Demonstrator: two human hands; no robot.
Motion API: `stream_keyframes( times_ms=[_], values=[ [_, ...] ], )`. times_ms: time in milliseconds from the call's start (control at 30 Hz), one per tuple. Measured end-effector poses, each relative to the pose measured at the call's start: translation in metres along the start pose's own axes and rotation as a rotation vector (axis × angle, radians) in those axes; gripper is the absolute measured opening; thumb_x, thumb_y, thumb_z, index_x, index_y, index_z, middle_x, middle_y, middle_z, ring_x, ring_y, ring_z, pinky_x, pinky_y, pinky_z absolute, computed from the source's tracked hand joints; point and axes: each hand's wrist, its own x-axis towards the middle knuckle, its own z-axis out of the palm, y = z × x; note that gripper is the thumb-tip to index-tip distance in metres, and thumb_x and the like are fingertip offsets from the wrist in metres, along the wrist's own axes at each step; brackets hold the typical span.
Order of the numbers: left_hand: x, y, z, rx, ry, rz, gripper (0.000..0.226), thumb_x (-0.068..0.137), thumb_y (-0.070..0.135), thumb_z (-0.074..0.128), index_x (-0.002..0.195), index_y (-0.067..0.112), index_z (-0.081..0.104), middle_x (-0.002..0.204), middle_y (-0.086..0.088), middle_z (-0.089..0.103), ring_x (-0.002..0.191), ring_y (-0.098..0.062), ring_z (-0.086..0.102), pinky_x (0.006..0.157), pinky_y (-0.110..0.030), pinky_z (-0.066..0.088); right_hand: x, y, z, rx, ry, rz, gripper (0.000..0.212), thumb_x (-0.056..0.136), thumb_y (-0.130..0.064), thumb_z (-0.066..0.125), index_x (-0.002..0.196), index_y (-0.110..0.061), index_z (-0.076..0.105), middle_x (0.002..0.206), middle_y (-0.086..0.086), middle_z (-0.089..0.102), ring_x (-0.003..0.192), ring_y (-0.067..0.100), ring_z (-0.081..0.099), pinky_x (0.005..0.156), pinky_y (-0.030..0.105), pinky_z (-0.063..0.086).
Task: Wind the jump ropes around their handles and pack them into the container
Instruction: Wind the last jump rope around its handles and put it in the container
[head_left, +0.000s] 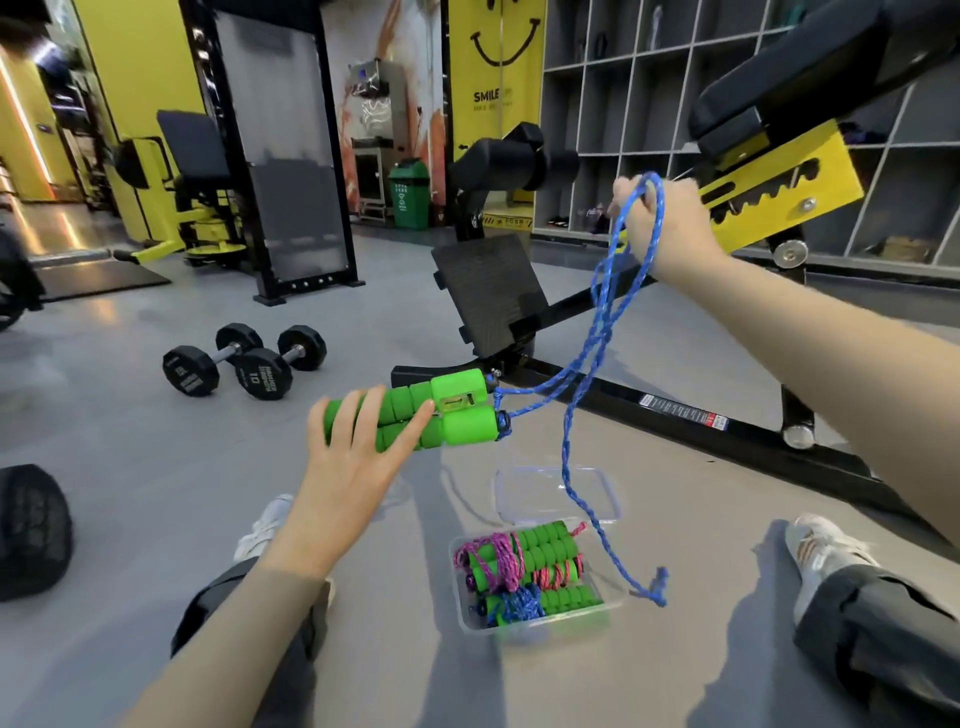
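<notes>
Reading "SMILE" on the yellow wall (496, 78) at 12 o'clock, "10" on the dumbbells (244, 360) at 10 o'clock. Gripping two green handles (426, 413) side by side with the left hand (353, 457), fingers wrapped loosely. Pinching the blue rope (597, 332) in the right hand (665, 223), fingers clenched, raised at 1 o'clock. Lying at 5 o'clock on the floor: the container (535, 621), holding wound ropes, and its lid (556, 493) just behind it.

We see the left hand (358, 457) gripping two green handles (426, 415) side by side, while the right hand (662, 223) lifts the blue rope (597, 332) high. Below, a clear container (535, 618) on the grey floor (130, 467) holds wound ropes, its lid (556, 493) just behind.
</notes>
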Motion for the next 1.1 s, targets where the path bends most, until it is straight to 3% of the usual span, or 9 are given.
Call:
stream_keyframes(
  times_ms=[133,200,300,367,500,633,800,900,1100],
  values=[
    [0.009,0.003,-0.004,0.006,0.041,-0.019,0.081,0.067,-0.013,0.040,0.143,0.015,0.033,0.124,-0.028,0.038,0.112,-0.042,0.042,0.093,-0.063,0.033,0.016,0.008,-0.031,-0.388,0.186,-0.382,0.014,0.085,0.000,0.049,0.074,-0.006,0.055,0.077,0.023,0.054,0.079,0.035,0.051,0.073,0.041,0.039],
    [0.010,0.007,-0.002,0.002,0.047,-0.032,0.081,0.068,-0.016,0.038,0.142,0.015,0.035,0.124,-0.029,0.038,0.112,-0.042,0.042,0.093,-0.063,0.032,-0.003,0.040,-0.020,-0.655,-0.064,-0.563,0.008,0.080,0.000,0.055,0.081,-0.007,0.058,0.086,0.022,0.057,0.089,0.037,0.053,0.083,0.044,0.041],
    [0.007,0.015,0.002,-0.022,0.029,-0.055,0.074,0.074,-0.016,0.028,0.141,0.015,0.036,0.123,-0.029,0.038,0.112,-0.042,0.042,0.093,-0.062,0.032,-0.047,0.094,-0.001,-0.837,-0.731,-0.272,0.035,0.099,-0.029,0.036,0.130,-0.023,0.051,0.145,0.012,0.032,0.138,0.035,0.017,0.113,0.049,0.011],
    [0.006,0.020,0.005,-0.033,0.022,-0.082,0.074,0.075,-0.016,0.030,0.143,0.015,0.034,0.123,-0.029,0.038,0.111,-0.043,0.043,0.092,-0.062,0.033,-0.066,0.112,-0.001,-0.578,-0.745,-0.093,0.041,0.100,-0.041,0.030,0.137,-0.032,0.044,0.156,0.008,0.010,0.143,0.035,0.001,0.115,0.053,0.005],
    [0.011,0.035,0.012,-0.039,0.035,-0.149,0.085,0.069,-0.018,0.043,0.145,0.016,0.027,0.124,-0.030,0.036,0.110,-0.043,0.041,0.093,-0.061,0.031,-0.093,0.112,0.015,0.181,-0.510,0.279,0.078,0.080,-0.059,0.056,0.146,-0.039,0.020,0.158,0.006,-0.008,0.141,0.035,0.018,0.114,0.049,0.019],
    [0.017,0.049,0.018,-0.077,0.066,-0.233,0.078,0.074,-0.013,0.058,0.142,0.016,0.034,0.125,-0.029,0.037,0.109,-0.041,0.041,0.094,-0.058,0.031,-0.120,0.106,0.040,0.698,-0.481,0.716,0.137,0.035,-0.082,0.070,0.148,-0.038,0.005,0.155,0.004,0.017,0.138,0.033,0.025,0.108,0.057,0.026],
    [0.012,0.046,0.027,-0.084,0.066,-0.269,0.081,0.071,-0.011,0.070,0.141,0.016,0.037,0.124,-0.027,0.038,0.108,-0.040,0.042,0.090,-0.058,0.035,-0.141,0.116,0.049,0.520,-0.932,0.645,0.050,0.086,-0.058,0.050,0.102,-0.013,0.065,0.092,0.007,0.071,0.106,0.030,0.058,0.094,0.037,0.038],
    [0.004,0.041,0.031,-0.096,0.025,-0.320,0.079,0.073,-0.012,0.068,0.141,0.015,0.037,0.124,-0.029,0.039,0.107,-0.041,0.043,0.088,-0.057,0.036,-0.153,0.128,0.054,0.437,-1.062,0.548,0.029,0.094,-0.031,0.052,0.083,-0.006,0.061,0.050,0.006,0.055,0.078,0.032,0.068,0.071,0.022,0.044],
    [-0.009,0.032,0.039,-0.116,-0.096,-0.434,0.075,0.079,-0.010,0.063,0.144,0.014,0.035,0.122,-0.033,0.041,0.106,-0.043,0.043,0.087,-0.057,0.034,-0.184,0.171,0.068,-0.085,-1.049,0.540,0.016,0.089,-0.023,0.056,0.088,-0.008,0.062,0.069,0.002,0.057,0.067,0.016,0.059,0.061,0.023,0.041]
  ],
)
